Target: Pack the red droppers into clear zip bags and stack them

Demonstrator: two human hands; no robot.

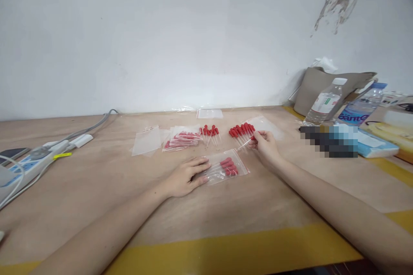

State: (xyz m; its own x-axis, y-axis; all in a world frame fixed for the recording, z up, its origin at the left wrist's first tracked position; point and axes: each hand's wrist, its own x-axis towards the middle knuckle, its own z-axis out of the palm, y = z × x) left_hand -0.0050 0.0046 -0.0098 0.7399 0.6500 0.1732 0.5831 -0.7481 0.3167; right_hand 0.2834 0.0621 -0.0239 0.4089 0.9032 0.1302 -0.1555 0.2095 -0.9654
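Observation:
My left hand (186, 176) lies flat, fingers stretched out, on the left end of a small clear zip bag (226, 167) that holds a few red-bulbed glass droppers. My right hand (265, 144) pinches one dropper (245, 142) by its red bulb, just right of the bag. Behind it lies a row of loose red-bulbed droppers (241, 130) on another clear bag (264, 125). A second loose group of droppers (210, 132) sits left of that row, beside filled bags (181, 139).
Empty clear bags (146, 140) lie at the left of the pile, one more (209, 113) by the wall. A power strip with cables (35, 161) is at far left. Two water bottles (325, 101), a grey bag (318, 86) and a tissue pack (374, 144) stand at right. The wooden table (226, 215) has a yellow front edge.

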